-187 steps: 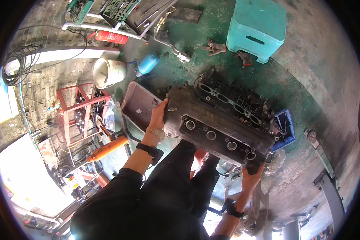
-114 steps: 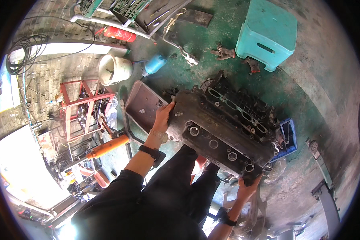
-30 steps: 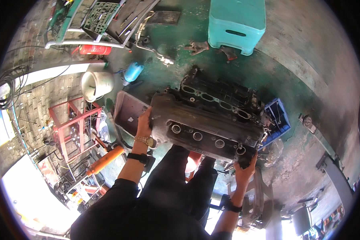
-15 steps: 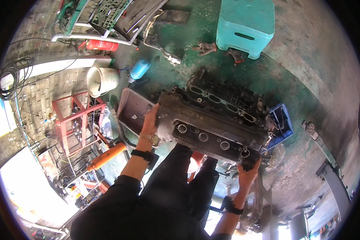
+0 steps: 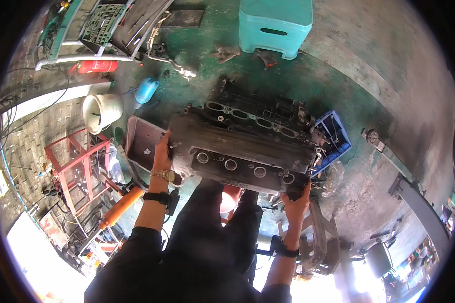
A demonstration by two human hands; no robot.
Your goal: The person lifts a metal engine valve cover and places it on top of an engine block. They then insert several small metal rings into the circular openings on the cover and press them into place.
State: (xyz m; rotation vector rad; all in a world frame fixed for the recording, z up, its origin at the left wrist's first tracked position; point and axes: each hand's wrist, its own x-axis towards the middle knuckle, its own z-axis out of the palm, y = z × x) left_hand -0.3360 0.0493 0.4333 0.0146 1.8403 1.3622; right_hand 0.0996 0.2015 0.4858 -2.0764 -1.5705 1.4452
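Note:
A dark, grimy engine valve cover [image 5: 237, 139] lies across the middle in front of me, with a row of round ringed holes along its near side. My left hand [image 5: 162, 154], with a watch on the wrist, is closed on its left end; the fingertips are partly hidden. At the near right corner, beside a black cap, my right hand [image 5: 297, 202] grips the same cover with the thumb on top. Directly beyond the cover is a black engine part [image 5: 268, 108] with a row of oval ports. Whether the two are joined cannot be made out.
A brown tray [image 5: 139, 151] is on the left, a blue crate [image 5: 337, 136] on the right. Farther off stand a turquoise stool [image 5: 275, 33], a blue bottle [image 5: 146, 91] and a white bucket [image 5: 106, 108]. A red metal frame [image 5: 81, 169] and orange cylinder [image 5: 121, 207] occupy the left.
The whole view has shifted, so the surroundings and the engine parts sit farther left and mostly higher in the picture. Both hands keep their hold on the valve cover.

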